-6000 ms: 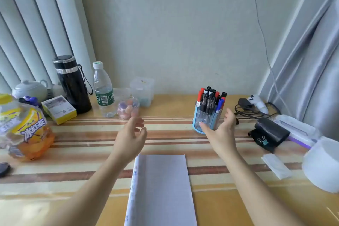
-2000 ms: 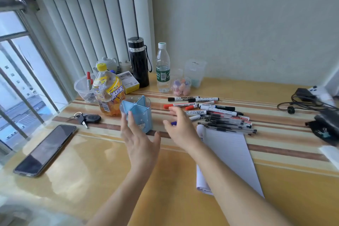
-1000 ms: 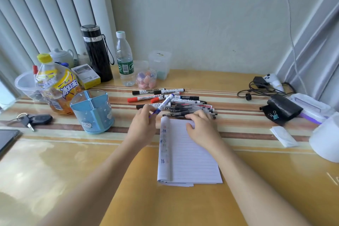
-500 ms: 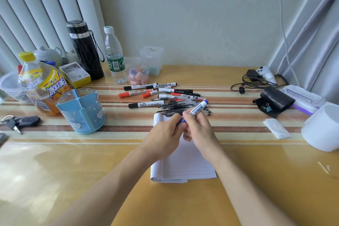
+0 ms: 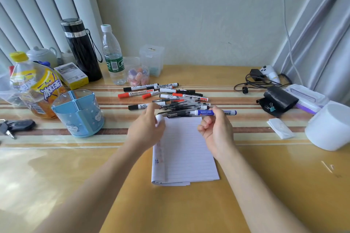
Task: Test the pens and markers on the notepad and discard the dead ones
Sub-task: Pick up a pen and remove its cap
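View from the head camera. My right hand (image 5: 217, 134) pinches a blue marker (image 5: 206, 112) near its middle and holds it level just above the far edge of the notepad (image 5: 187, 153). The marker's whitish end points toward my left hand (image 5: 145, 130). The left hand hangs over the notepad's top left corner with its fingers curled inward; I cannot tell whether they hold anything. The 2 hands are apart. The notepad lies on the bench (image 5: 56, 176), lined page up. Just beyond it lies a loose pile of pens and markers (image 5: 170, 98), red and black caps among them. Left of the pile stands a blue pen holder (image 5: 79, 113), upright. A white round tub (image 5: 329, 128) sits at the bench's right edge.
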